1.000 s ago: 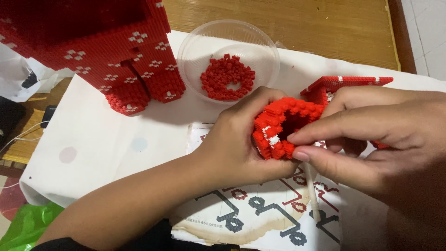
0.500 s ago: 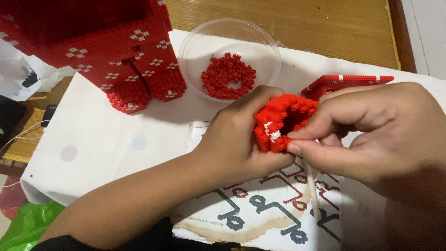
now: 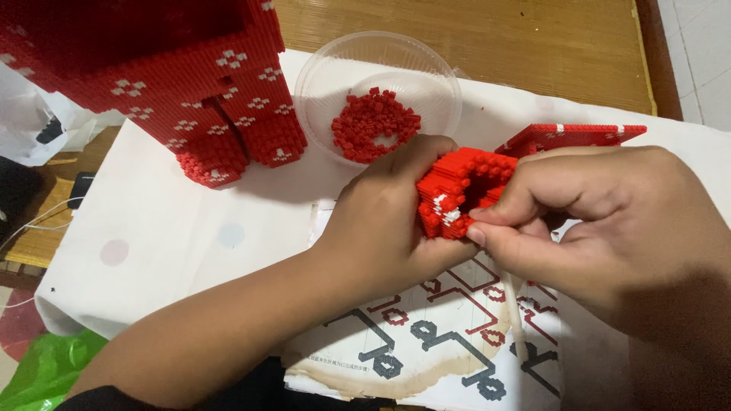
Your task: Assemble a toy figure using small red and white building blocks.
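Note:
A small red block piece [image 3: 457, 190], hollow in the middle with a few white blocks on it, is held between both hands above a printed instruction sheet [image 3: 426, 335]. My left hand [image 3: 388, 221] wraps around its left side. My right hand [image 3: 601, 221] pinches its lower right edge with thumb and forefinger. Behind the hands stands a clear plastic bowl [image 3: 320, 84] with several loose red blocks [image 3: 375, 125] in it.
A large red block model [image 3: 160, 76] with white flower patterns stands at the back left on a white cloth [image 3: 175, 228]. A flat red block panel [image 3: 571, 137] lies behind my right hand. The wooden table [image 3: 495, 38] shows beyond, a green bag [image 3: 38, 365] at the lower left.
Both hands have turned the small red piece slightly and shifted it a little to the right. My right thumb and forefinger have closed on its lower edge.

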